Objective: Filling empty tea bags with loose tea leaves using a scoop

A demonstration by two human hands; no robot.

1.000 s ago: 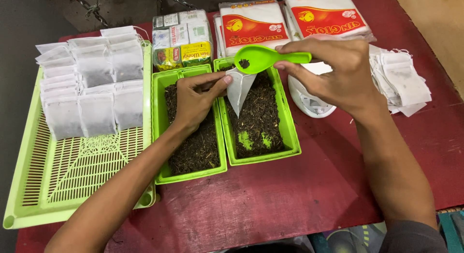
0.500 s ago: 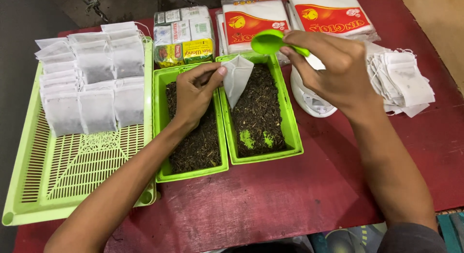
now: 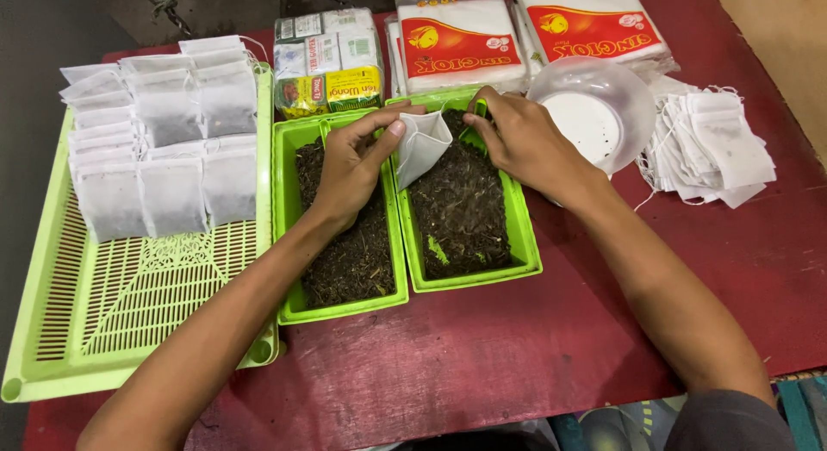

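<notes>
The left hand (image 3: 353,162) pinches a small white filter bag (image 3: 421,145) by its upper edge, thumb and forefinger closed on the paper; that grip holds the bag tilted, its lower corner hanging just above the dark loose tea. The right hand (image 3: 525,141) is closed around a green scoop (image 3: 476,124), of which only a sliver shows between the fingers, pressed down at the far end of the right tub, just beside the bag.

Under both hands stand two bright green tubs side by side and touching, the left tub (image 3: 340,306) and the right tub (image 3: 478,279), each filled with dark tea leaves. A few green flecks lie in the leaves of the right tub.

To the right of the right hand, a clear plastic bowl (image 3: 594,115) sits upturned on the red bench (image 3: 517,356), touching the wrist. Further right lies a loose heap of empty white bags (image 3: 711,145) with strings.

On the far side, behind the tubs, stands a bundle of small packets (image 3: 327,63) in white, green and yellow, and right of it two flat white packs with red and yellow labels (image 3: 525,33).

At the left, a pale green slatted tray (image 3: 129,304) holds rows of filled white bags (image 3: 164,141) overlapping across its far half; its near half shows bare slats.
</notes>
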